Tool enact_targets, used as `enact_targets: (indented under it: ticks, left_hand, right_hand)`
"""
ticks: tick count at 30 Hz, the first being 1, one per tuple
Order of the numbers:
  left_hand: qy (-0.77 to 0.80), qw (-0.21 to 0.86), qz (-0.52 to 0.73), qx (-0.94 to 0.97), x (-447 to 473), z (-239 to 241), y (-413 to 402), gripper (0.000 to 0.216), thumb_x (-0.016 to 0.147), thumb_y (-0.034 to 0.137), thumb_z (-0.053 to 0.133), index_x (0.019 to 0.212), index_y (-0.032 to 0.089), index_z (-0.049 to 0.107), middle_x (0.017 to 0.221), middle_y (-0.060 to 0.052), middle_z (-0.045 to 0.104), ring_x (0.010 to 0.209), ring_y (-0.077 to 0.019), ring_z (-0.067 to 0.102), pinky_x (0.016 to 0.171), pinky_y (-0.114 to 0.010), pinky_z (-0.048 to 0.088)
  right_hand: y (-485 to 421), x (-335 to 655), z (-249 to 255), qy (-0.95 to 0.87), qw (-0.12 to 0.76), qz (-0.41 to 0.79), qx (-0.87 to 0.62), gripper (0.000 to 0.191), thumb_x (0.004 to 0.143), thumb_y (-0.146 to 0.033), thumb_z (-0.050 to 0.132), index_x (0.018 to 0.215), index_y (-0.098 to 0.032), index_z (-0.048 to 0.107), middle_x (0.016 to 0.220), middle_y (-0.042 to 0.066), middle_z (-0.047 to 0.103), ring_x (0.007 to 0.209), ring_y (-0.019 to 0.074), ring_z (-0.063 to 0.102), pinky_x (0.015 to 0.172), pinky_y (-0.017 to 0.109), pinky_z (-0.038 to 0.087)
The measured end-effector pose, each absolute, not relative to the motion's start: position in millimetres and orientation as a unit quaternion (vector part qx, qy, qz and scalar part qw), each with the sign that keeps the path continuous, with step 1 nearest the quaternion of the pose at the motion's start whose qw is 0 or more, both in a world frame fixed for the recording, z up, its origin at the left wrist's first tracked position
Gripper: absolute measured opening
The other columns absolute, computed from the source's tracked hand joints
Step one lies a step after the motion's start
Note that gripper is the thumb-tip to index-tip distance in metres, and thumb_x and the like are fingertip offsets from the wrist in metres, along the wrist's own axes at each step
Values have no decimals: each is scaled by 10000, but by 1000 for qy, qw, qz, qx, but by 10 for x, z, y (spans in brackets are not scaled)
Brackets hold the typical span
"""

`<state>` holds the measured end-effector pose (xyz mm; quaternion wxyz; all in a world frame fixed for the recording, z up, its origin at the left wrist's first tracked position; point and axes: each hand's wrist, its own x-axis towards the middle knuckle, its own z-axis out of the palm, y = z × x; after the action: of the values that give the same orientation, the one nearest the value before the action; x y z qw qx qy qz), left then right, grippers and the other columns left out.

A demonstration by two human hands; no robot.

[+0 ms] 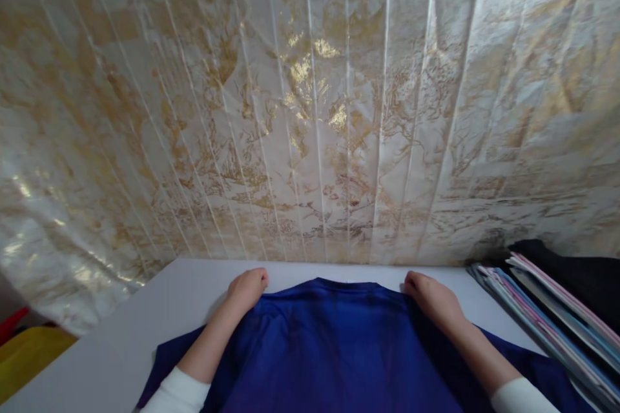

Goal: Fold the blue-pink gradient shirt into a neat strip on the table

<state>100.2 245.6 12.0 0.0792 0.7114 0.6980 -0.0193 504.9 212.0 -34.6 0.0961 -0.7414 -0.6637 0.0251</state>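
Note:
A dark blue T-shirt (339, 342) lies spread over the white table, its neckline at the far side and its sleeves out to either side. My left hand (248, 287) is closed at the left shoulder of the shirt, pinching the fabric. At the opposite shoulder my right hand (431, 297) is closed on the cloth in the same way. Both fingertips are partly hidden by the hands. The lower part of the shirt runs out of view at the bottom.
Folded garments (557, 316) are stacked at the right of the white table (145, 310), with black cloth on top. A shiny gold-patterned sheet (314, 110) hangs behind the table's back edge. Yellow cloth (33, 358) and something red show at the lower left.

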Motion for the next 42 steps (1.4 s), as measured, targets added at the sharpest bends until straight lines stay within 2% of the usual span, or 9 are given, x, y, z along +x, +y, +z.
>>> enact_targets:
  ticks: [5, 10, 13, 16, 22, 28, 34, 38, 42]
  left_hand:
    - [679, 94, -8, 728, 935, 74, 2411, 264, 1024, 317, 406, 949, 198, 629, 979, -38, 697, 916, -187, 646, 786, -300, 454]
    - [657, 120, -19, 744, 691, 89, 2263, 158, 922, 325, 546, 820, 224, 613, 836, -6, 708, 813, -206, 654, 642, -253, 379]
    - [648, 121, -11, 752, 653, 62, 2312, 151, 921, 231, 503, 800, 222, 592, 831, -11, 703, 819, -204, 648, 657, -250, 369]
    - [631, 122, 7, 766, 692, 17, 2377, 164, 942, 215, 441, 863, 232, 584, 883, -12, 703, 861, -198, 643, 696, -249, 374]
    - [624, 141, 19, 768, 353, 29, 2189, 228, 949, 351, 387, 887, 231, 570, 857, -14, 686, 820, -199, 639, 702, -253, 393]
    - [639, 214, 27, 739, -579, -86, 1852, 400, 806, 601, 462, 695, 219, 500, 647, 19, 572, 667, -201, 556, 601, -253, 353]
    - [665, 212, 96, 709, -804, -208, 1873, 416, 802, 611, 448, 712, 213, 524, 674, 19, 601, 703, -209, 560, 671, -271, 380]
    - [677, 186, 83, 707, -813, -203, 1941, 424, 790, 620, 467, 677, 214, 521, 602, 37, 557, 666, -194, 534, 636, -256, 357]
    - [687, 136, 27, 713, -846, -118, 1931, 359, 864, 519, 420, 687, 217, 503, 629, 26, 586, 671, -195, 560, 633, -260, 364]
  right_hand:
    - [2166, 5079, -486, -670, 139, 36, -728, 232, 958, -306, 394, 877, -222, 595, 930, 75, 720, 848, 229, 674, 662, 291, 405]
    - [2118, 5000, -361, -716, 183, 33, -673, 281, 951, -332, 406, 810, -205, 613, 873, 98, 690, 856, 244, 636, 786, 335, 438]
    - [2134, 4641, -146, -757, 206, 33, -620, 160, 909, -257, 495, 916, -187, 639, 961, 100, 683, 921, 248, 616, 841, 350, 434]
    - [2202, 4009, 7, -806, 219, 49, -547, 190, 899, -145, 507, 1014, -204, 645, 1024, 60, 678, 1000, 199, 591, 890, 298, 419]
    - [2511, 2979, -128, -844, 193, 98, -491, 128, 840, -187, 668, 951, -218, 722, 1022, 46, 700, 1001, 214, 589, 885, 303, 413]
    - [2654, 2848, -398, -824, 206, 90, -520, 100, 901, -184, 598, 883, -182, 696, 1017, 67, 675, 1001, 234, 550, 857, 328, 398]
    - [2661, 2763, -490, -821, 220, 74, -522, 106, 943, -212, 554, 937, -188, 657, 1046, 60, 654, 1018, 234, 523, 884, 337, 372]
    - [2733, 2745, -487, -828, 222, 74, -510, 113, 952, -214, 540, 931, -187, 647, 1037, 68, 642, 1018, 230, 518, 900, 335, 362]
    - [2761, 2741, -486, -830, 229, 75, -504, 117, 955, -227, 532, 925, -193, 640, 1039, 73, 636, 1025, 237, 520, 902, 348, 364]
